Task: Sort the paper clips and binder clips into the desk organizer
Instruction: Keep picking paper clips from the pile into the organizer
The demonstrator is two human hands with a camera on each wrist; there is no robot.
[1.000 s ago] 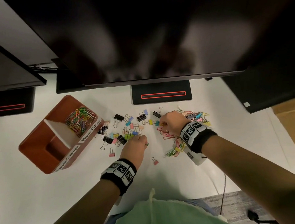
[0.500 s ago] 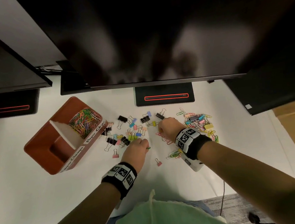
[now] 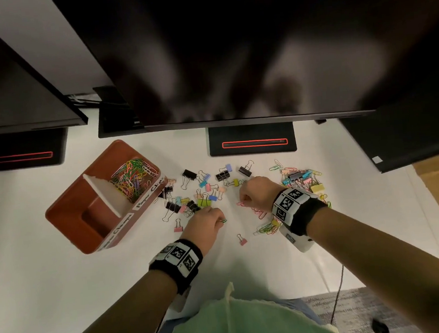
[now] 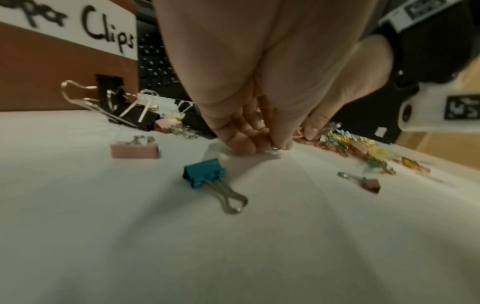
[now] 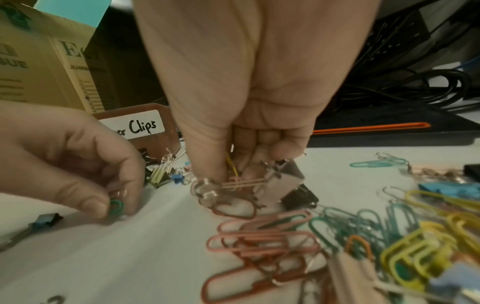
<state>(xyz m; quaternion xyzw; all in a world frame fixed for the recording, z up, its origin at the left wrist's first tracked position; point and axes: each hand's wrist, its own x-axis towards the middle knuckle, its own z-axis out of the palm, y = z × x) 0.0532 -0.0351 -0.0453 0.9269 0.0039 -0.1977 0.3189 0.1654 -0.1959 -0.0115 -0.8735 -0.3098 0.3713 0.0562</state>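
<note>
A brown desk organizer (image 3: 67,217) stands at the left; its far compartment, labelled "Paper Clips", holds several coloured paper clips (image 3: 131,179), and its near compartment looks empty. My left hand (image 3: 218,219) pinches a green paper clip (image 5: 116,205) down at the desk top. To its right, my right hand (image 3: 243,200) is curled over the desk and pinches pink paper clips (image 5: 244,183), with a yellow one showing in the fist. Loose binder clips (image 3: 202,191) lie between the organizer and my hands. A mixed heap of clips (image 3: 301,181) lies behind my right wrist.
A teal binder clip (image 4: 205,174) and a pink one (image 4: 135,151) lie beside my left hand; another pink one (image 3: 242,240) lies nearer me. Monitors overhang the back of the white desk, their black stand (image 3: 251,138) behind the clips. A cardboard box (image 5: 39,67) stands at the left.
My right hand has drawn back from the clip heap toward me with pink clips in its fingers. My left hand has stayed put, pinching the green clip.
</note>
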